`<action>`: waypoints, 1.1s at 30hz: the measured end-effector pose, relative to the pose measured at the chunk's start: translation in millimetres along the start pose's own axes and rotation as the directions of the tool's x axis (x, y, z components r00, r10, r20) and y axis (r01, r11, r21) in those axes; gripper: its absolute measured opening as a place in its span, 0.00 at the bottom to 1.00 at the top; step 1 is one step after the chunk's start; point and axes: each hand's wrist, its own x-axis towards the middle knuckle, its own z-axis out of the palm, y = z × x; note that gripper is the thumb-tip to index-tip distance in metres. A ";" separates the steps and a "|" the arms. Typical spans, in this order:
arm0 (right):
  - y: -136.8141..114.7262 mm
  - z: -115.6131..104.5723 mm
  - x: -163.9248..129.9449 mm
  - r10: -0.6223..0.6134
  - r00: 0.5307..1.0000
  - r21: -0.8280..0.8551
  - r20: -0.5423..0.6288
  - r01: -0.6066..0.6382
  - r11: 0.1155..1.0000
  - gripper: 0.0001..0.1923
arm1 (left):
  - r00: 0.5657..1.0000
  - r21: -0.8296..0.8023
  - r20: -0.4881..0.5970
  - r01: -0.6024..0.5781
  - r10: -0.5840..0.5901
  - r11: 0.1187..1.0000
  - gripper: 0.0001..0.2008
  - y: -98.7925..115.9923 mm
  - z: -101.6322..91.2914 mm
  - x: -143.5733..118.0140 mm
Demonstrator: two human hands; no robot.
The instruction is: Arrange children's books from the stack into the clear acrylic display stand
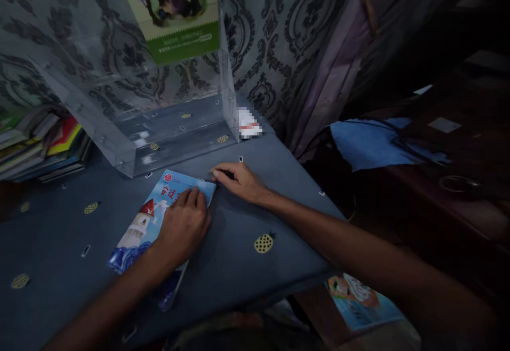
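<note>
Blue pineapple-print tabletop (pixel 247 266) carries a book (pixel 153 218) lying flat before a clear stand (pixel 131 154); left hand (pixel 185 223) presses flat on its cover, right hand (pixel 239 181) rests open at its top corner, book not yet lifted

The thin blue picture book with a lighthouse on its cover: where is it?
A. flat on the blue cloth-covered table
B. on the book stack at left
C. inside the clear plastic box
A: the blue picture book lies flat on the blue tablecloth under the left hand.
</note>
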 end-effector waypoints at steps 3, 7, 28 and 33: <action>-0.7 -0.7 0.1 -0.008 1.000 0.017 -0.008 0.008 1.000 0.14 | 1.000 0.004 0.020 0.004 -0.004 1.000 0.13 -0.2 -1.1 -0.4; -1.7 -1.9 0.0 -0.019 1.000 0.028 -0.005 0.019 0.999 0.13 | 0.998 -0.013 0.070 0.007 -0.006 1.000 0.13 -2.7 -4.3 0.7; -4.4 -3.1 -1.2 -0.080 0.996 0.064 -0.042 0.082 0.995 0.14 | 0.983 -0.100 0.181 0.042 -0.023 0.994 0.14 -9.7 -16.6 2.7; -4.7 -3.6 -1.4 -0.084 0.996 0.063 -0.043 0.087 0.994 0.15 | 0.980 -0.108 0.199 0.050 -0.027 0.993 0.15 -9.7 -18.7 3.3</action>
